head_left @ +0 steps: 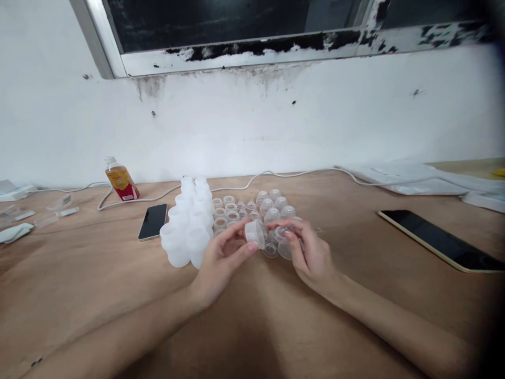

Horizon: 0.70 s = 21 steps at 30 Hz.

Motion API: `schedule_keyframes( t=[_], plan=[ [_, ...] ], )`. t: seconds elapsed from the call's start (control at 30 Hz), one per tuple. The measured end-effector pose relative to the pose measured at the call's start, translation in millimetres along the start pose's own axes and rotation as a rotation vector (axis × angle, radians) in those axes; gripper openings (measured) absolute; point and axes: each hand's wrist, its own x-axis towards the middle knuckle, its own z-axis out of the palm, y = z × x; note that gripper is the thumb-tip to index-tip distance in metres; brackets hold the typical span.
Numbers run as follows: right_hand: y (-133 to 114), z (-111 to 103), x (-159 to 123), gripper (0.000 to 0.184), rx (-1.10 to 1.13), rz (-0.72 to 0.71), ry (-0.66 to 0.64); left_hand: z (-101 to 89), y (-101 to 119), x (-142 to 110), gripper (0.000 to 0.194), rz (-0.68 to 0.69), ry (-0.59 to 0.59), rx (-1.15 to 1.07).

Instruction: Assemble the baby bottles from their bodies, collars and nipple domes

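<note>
My left hand (232, 247) is closed around a translucent ribbed screw ring (254, 234), tilted with its opening to the right. Just right of it, my right hand (313, 252) pinches a clear, soft-looking teat (284, 231), partly covered by the fingers. The two pieces are close together but apart. Behind my hands stand rows of clear rings (229, 207), small clear teats (251, 206) and clear dome caps (272, 215). Left of these, frosted white bottles (184, 237) stand in two rows. Some parts are hidden behind my hands.
A smartphone (153, 221) lies left of the bottles, near a drink bottle (121, 179). At the right lies a larger dark-screened device (437, 237). A white cable (252, 179) runs along the wall to plastic bags (402, 176). Clear plastic pieces (59, 202) lie far left.
</note>
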Motion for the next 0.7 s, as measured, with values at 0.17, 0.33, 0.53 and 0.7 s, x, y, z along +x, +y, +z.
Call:
schedule_keyframes(
  t=[0.17, 0.33, 0.53, 0.7],
  plan=[
    [5.5, 0.4, -1.8, 0.017, -0.071, -0.060, -0.086, 11.8, -23.9, -7.0, 0.036, -0.157, -0.040, -0.471],
    [4.8, 2.5, -0.7, 0.016, -0.075, -0.079, -0.115, 12.7, -40.1, -5.9, 0.039, -0.177, -0.018, -0.521],
    [3.3, 1.5, 1.8, 0.017, 0.012, -0.126, -0.282, 12.8, -36.9, -5.5, 0.041, -0.262, -0.026, -0.462],
    [0.5, -0.5, 2.2, 0.026, -0.034, -0.047, -0.441, 14.5, -40.4, -7.0, 0.037, -0.161, -0.020, -0.397]
  ],
)
